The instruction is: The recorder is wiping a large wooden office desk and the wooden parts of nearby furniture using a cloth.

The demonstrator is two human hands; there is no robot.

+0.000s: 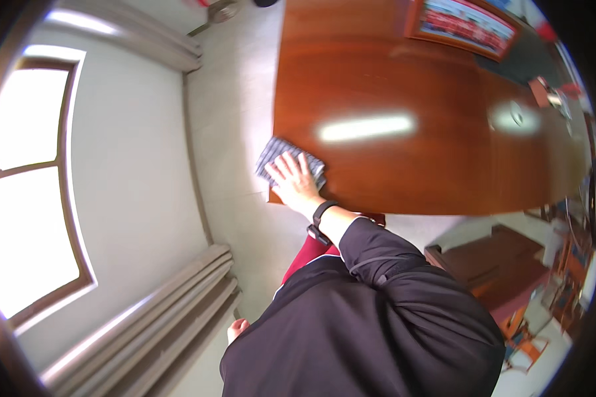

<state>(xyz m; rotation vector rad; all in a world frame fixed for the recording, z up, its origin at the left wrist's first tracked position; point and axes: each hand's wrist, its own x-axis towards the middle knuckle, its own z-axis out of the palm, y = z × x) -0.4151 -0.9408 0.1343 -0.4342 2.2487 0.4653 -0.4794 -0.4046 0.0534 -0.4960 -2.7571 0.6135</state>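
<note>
My right hand (296, 183) lies flat with its fingers spread on a folded dark checked cloth (290, 155). The cloth rests on the near left corner of a polished reddish-brown wooden desk (402, 168) and hangs a little past its left edge. A black band circles the right wrist. My left hand (238, 327) hangs low beside my body at the lower left, away from the desk; only a small part of it shows, with the fingers curled, and whether it holds anything is hidden.
A framed group photo (464, 25) stands at the desk's far side, and small items (546, 94) lie at its right. Left are a window (35, 188), a wall and gathered curtains (154, 332). Brown wooden furniture (496, 263) stands at the right, with chairs (526, 342) beyond.
</note>
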